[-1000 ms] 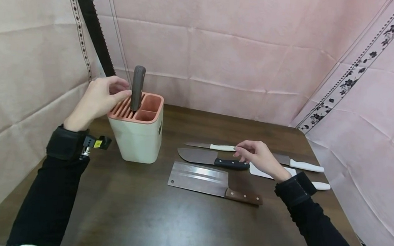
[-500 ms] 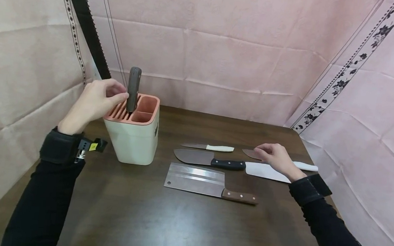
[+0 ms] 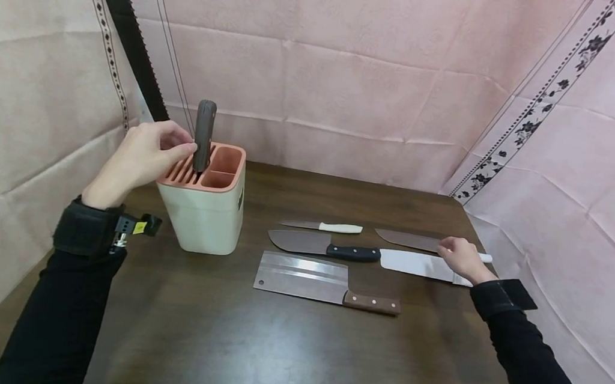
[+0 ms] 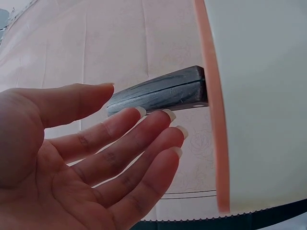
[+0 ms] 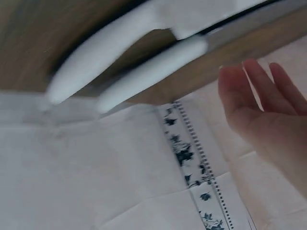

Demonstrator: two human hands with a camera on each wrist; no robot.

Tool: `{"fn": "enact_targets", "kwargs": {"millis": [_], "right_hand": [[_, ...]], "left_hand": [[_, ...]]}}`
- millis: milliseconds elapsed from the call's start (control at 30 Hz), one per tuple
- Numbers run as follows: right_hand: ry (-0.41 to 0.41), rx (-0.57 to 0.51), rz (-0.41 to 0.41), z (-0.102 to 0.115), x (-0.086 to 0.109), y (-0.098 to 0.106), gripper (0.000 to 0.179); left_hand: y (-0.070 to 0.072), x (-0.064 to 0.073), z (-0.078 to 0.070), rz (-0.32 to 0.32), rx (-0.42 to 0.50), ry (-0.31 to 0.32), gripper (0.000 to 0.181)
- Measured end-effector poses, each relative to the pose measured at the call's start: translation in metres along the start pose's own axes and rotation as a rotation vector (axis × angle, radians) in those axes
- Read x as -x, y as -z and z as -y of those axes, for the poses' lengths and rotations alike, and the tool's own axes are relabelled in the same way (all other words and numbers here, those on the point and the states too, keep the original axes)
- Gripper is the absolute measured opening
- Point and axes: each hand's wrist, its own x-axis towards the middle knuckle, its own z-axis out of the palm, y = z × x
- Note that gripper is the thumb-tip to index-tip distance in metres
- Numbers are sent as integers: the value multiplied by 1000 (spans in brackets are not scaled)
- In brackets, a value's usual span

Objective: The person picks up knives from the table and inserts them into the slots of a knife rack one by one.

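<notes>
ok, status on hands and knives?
Left hand beside dark handle, not gripping. Right hand near long knife, empty. White-bladed knife alongside. Five knives on table.

Pink cloth (image 3: 348,87) — brown tabletop (image 3: 193,334)

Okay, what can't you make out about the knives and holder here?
Head view: blade of the grey-handled knife, inside the holder.
Head view: handle of the white cleaver, mostly behind the right hand and wristband; blurred in right wrist view.
Head view: dark mark on the holder's side, too small to read.
Left wrist view: base of the holder, cut off by right edge.
</notes>
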Motion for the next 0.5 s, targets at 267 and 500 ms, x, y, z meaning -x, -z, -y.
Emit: {"fn": "enact_targets", "kwargs": {"millis": [267,500], "right_hand": [[-81,173,-11,-34,14,-6,21],[-176,233,-13,-60,25,-14,13]], "left_hand": [[0,-1,0,27,1,13,39],[1,1,-1,23,6,2,36]]}}
